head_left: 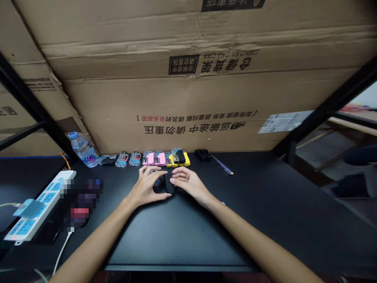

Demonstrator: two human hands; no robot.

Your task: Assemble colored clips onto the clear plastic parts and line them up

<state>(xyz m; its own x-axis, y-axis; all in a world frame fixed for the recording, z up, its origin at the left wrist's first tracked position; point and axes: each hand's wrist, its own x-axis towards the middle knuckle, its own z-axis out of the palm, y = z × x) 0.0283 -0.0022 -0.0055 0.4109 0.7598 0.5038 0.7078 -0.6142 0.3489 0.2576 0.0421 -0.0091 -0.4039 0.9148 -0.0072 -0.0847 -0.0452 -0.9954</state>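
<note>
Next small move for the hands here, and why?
I'd steady the black piece with the left hand before adjusting anything with the right hand. The left hand curves around it from the left, its thumb at the piece's near end, while the right fingers are bunched at its right side. How firmly either hand grips isn't clear.

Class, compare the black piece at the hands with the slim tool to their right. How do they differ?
Handling: the black piece is at the fingers of the left hand and right hand; the slim tool lies untouched.
Shape: the black piece is broader and blockier, the slim tool thin.
Colour: the black piece looks dark, the slim tool bluish with a pale end.
Shared: both are longer than wide.
</note>
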